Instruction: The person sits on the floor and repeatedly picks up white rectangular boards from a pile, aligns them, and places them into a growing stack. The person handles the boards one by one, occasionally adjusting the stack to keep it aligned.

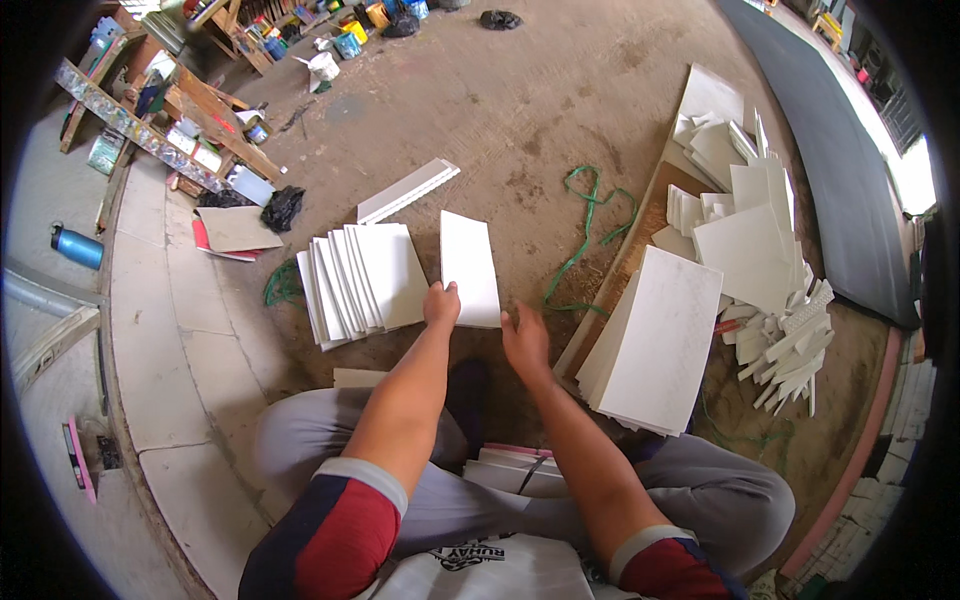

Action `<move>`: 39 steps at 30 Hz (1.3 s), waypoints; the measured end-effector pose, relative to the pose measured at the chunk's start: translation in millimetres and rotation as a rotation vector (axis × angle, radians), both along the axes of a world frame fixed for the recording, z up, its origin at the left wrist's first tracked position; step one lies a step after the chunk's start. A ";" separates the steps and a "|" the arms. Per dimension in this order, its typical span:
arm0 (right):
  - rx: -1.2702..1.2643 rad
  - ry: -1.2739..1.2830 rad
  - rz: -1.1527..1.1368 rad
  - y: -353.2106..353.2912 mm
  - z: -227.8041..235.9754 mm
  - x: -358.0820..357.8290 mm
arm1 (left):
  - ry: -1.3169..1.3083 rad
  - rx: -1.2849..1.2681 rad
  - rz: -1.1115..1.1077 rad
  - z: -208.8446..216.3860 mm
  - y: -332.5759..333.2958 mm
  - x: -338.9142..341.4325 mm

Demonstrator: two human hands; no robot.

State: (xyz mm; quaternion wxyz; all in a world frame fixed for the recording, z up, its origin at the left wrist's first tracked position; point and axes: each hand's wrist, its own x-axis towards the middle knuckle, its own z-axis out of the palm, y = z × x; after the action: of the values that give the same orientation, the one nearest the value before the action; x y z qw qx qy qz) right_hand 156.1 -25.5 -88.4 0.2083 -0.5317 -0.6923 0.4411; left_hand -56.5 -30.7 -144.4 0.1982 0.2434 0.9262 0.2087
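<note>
A thin white rectangular board point(470, 268) is tilted up in front of me. My left hand point(441, 304) is closed on its lower left edge, thumb on top. At the board's lower right corner is my right hand point(525, 338), its fingers curled round the edge and partly hidden. Just left of the board, a fanned row of similar white boards point(392, 272) leans on the ground. To my right stands a taller stack of white boards point(660, 330). Between my legs lies a strapped bundle of white pieces point(515, 472).
A narrow white strip stack point(408, 190) lies beyond the row. Green string point(580, 250) trails over the brown floor. Loose white pieces point(745, 250) heap up at right, beside a long dark sheet point(820, 150). Paint-stained wooden shelving point(150, 130) and a black plastic bag point(284, 208) are at left.
</note>
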 end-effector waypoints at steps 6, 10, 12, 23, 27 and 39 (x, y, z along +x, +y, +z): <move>0.652 0.302 0.243 -7.9 66.0 -25.5 | -0.376 0.143 -0.177 110.1 -15.0 25.1; -0.485 -0.106 0.070 -8.3 43.1 -12.5 | -0.237 -0.012 -0.305 144.0 -45.9 10.8; 0.077 0.120 -0.037 -31.5 44.6 -8.8 | -0.188 0.023 -0.327 147.1 -64.7 13.3; 0.243 0.297 -0.333 -8.2 175.2 19.6 | -0.691 0.575 -0.427 272.4 -76.9 60.1; 0.359 0.269 -0.350 6.8 202.7 71.9 | -0.490 0.767 -0.431 284.3 -51.9 104.5; 0.387 -0.247 -0.654 -8.5 179.5 269.3 | -0.300 0.451 -0.812 247.9 -40.8 274.2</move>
State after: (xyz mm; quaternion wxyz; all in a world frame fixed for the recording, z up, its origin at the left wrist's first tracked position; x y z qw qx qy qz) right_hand 425.4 -34.0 91.0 0.3495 -0.7240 -0.5766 0.1458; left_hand 217.7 -71.6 103.5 0.3373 0.5891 0.6493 0.3429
